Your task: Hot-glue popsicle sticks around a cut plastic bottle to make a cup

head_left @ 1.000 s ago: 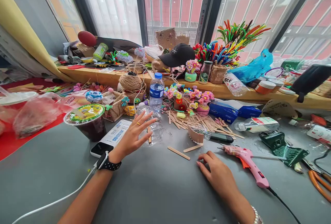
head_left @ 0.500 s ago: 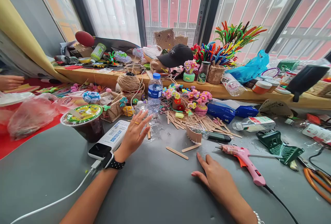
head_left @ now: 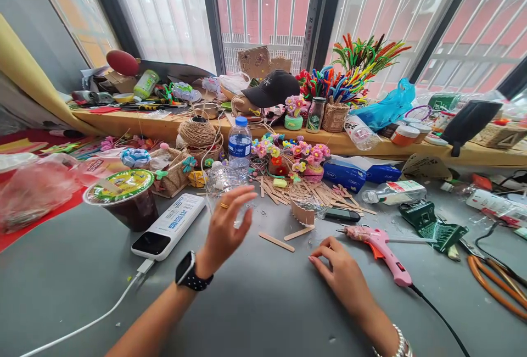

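My left hand (head_left: 228, 230) hovers over the table with its fingers apart, nothing in it. Right behind it stands a clear cut plastic bottle (head_left: 222, 180), partly covered by the fingers. Resting on the tabletop, my right hand (head_left: 343, 274) has loosely curled fingers and no object showing in it. Two loose craft sticks, a left one (head_left: 276, 241) and a right one (head_left: 298, 233), lie just beyond it. The right one reaches a curved band of joined craft sticks (head_left: 302, 215) around clear plastic. A pink hot glue gun (head_left: 385, 247) lies to the right of my right hand.
A white power bank (head_left: 177, 217) with a cable and a lidded drink cup (head_left: 135, 214) stand at left. Behind are a water bottle (head_left: 240, 148), a craft stick pile (head_left: 275, 191) and crochet flowers (head_left: 315, 154). Orange-handled scissors (head_left: 483, 285) lie far right.
My left hand has moved right and toward me, away from the power bank. My right hand's fingers have curled in. The view has shifted slightly.
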The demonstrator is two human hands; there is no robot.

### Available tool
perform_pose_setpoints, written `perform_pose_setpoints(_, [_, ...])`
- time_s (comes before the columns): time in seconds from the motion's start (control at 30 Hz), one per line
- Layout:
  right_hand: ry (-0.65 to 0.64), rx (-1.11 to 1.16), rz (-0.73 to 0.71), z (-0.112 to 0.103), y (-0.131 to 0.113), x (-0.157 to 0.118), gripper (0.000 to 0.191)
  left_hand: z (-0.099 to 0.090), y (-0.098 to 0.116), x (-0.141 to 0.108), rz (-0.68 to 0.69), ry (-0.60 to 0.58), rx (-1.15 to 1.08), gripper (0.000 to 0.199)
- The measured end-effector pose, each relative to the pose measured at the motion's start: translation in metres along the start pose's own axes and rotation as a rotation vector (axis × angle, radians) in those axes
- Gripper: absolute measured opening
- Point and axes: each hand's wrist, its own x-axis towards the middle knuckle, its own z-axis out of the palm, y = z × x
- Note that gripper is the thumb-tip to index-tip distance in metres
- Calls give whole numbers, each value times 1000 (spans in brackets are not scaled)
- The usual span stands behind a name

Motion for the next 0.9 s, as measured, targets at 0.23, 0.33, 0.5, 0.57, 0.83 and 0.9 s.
perform_pose_setpoints(0.23, [70,64,-16,-2,5,0,16,68,33,-2,-274,-205,-302,63])
perform_pose_setpoints(0.33, [23,90,-48,0,4,0,11,100,34,1,-496,-239,-417,99])
perform_pose_setpoints(0.5, [-55,124,-80,4,0,-2,10,133,35,6,-642,-167,-596,110])
perform_pose_setpoints(0.57, [-67,138,-129,6,-3,-3,10,139,35,7,-656,-132,-648,107])
perform_pose_setpoints(0.83, [-16,-231,-636,26,-50,2,58,137,35,11,-729,-128,-688,94])
perform_pose_setpoints(0.9, [-34,-338,-679,37,-66,2,61,134,35,12,-751,-135,-693,94])
